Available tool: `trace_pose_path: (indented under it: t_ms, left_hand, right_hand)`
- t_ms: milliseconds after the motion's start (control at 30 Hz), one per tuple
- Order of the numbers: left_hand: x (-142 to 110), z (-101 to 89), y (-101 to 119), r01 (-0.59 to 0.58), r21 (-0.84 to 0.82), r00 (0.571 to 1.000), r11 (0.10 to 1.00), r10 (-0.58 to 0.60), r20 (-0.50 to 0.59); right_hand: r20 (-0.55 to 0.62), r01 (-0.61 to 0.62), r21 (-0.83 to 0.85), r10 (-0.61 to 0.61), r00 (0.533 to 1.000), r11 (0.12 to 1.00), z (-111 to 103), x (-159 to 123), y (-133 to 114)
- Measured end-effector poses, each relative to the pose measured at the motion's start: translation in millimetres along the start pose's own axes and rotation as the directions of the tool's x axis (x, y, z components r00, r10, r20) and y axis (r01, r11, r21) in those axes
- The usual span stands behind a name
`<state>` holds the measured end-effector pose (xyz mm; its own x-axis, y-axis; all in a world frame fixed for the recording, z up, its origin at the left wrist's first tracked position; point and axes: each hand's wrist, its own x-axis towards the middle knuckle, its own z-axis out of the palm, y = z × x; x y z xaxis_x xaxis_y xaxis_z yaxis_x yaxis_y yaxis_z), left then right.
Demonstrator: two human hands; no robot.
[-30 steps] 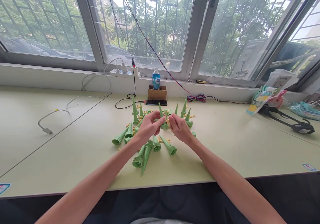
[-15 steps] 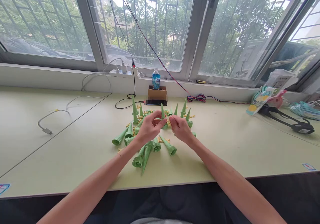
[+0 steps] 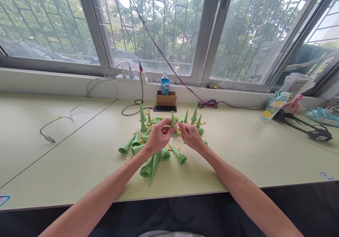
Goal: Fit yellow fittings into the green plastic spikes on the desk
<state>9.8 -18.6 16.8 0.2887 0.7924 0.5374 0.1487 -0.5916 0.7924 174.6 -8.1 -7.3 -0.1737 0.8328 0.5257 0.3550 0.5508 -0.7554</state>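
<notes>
My left hand is closed around a green plastic watering spike, its tip pointing up between thumb and fingers. Close beside it, my right hand is pinched; whatever its fingertips hold is too small and hidden to make out. Around both hands are more green spikes: one lies on its side just in front, and another stands upright behind to the left. Several lying ones show wide threaded sockets. Small yellow valve pieces are scattered among the spikes, and some upright spikes have such pieces sticking out of them.
A phone lies before a small cardboard box, with a blue-labelled bottle behind. Cables run across the left table and along the sill. A black strap and packaged items are at the right. The table's front edge is near my body.
The spike in my left hand sits slightly lower, and my right fingers have shifted a little beside it. The other spikes stay where they were.
</notes>
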Motion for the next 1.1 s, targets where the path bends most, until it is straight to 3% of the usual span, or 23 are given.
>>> trace_pose_path:
  t_ms: [133,333,733,1100]
  left_hand:
    - [1,-0.8,2,0.165,-0.205,0.986,0.965,-0.160,0.038]
    - [2,-2.3,10,0.270,-0.309,0.963,0.912,-0.257,0.083]
    - [2,-2.6,8,0.329,-0.376,0.944,0.866,-0.289,0.159]
    - [1,-1.6,7,0.259,-0.241,0.965,0.935,-0.237,0.115]
  right_hand:
    - [0.008,0.038,-0.014,-0.037,0.999,0.999,-1,0,-3]
    - [0.036,0.086,-0.072,-0.084,0.996,0.994,-4,-2,-10]
    - [0.036,0.105,-0.075,-0.102,0.994,0.992,-4,-2,-10]
    - [0.006,0.049,-0.085,-0.049,0.999,0.995,-2,-2,-8]
